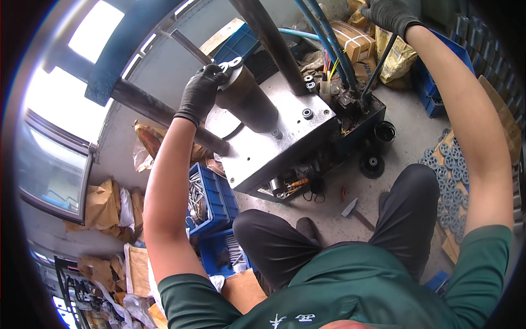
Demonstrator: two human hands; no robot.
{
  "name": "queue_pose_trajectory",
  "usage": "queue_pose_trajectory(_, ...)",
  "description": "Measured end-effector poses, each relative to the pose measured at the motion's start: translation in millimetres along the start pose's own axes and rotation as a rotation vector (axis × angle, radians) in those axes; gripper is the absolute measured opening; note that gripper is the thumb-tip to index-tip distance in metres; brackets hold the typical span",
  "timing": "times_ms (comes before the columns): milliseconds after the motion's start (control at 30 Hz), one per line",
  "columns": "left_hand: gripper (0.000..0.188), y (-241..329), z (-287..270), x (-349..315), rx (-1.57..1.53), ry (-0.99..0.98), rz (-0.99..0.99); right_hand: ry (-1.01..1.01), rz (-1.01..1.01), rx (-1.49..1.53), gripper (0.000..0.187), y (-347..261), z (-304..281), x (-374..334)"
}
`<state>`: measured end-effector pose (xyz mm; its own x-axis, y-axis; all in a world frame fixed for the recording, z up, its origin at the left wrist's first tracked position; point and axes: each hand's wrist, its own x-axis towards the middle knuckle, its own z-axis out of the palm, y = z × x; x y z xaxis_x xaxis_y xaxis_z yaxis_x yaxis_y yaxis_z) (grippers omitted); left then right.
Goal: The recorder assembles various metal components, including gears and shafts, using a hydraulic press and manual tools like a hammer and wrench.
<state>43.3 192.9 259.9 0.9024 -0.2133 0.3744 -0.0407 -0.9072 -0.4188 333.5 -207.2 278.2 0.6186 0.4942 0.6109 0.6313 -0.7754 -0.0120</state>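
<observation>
Your dark-gloved left hand [201,92] is at the upper end of the dark, upright metal cylinder [249,101], its fingers bent beside the small pale rings [236,62] there; whether they are clamped on anything, I cannot tell; the cylinder stands on the flat, silvery metal surface [274,147] in front of you; your dark-gloved right hand [390,15] is raised near the top of the slim black rod [381,64]; whether its fingers are closed around it, I cannot tell.

Your R gloved hand [390,16], cropped at top edge, hides the black rod's [382,61] upper end; L gloved hand's [200,92] grip unclear.
</observation>
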Motion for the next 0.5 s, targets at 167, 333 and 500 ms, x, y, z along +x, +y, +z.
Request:
queue_pose_trajectory(167,0.019,6.5,3.5,18.5,0.219,-0.168,-0.056,-0.127,0.073,-0.041,0.040,3.2,-10.3,-4.1)
queue_pose_trajectory(333,0.015,-3.9,14.3,7.4,-0.007,-0.009,-0.125,-0.092,0.111,-0.025,0.040,0.8,-18.2,-14.3)
queue_pose_trajectory(500,0.006,15.2,39.5,-27.1,-0.525,0.511,-0.371,-0.088,0.082,0.068,0.034,-6.4,-34.0,-24.6)
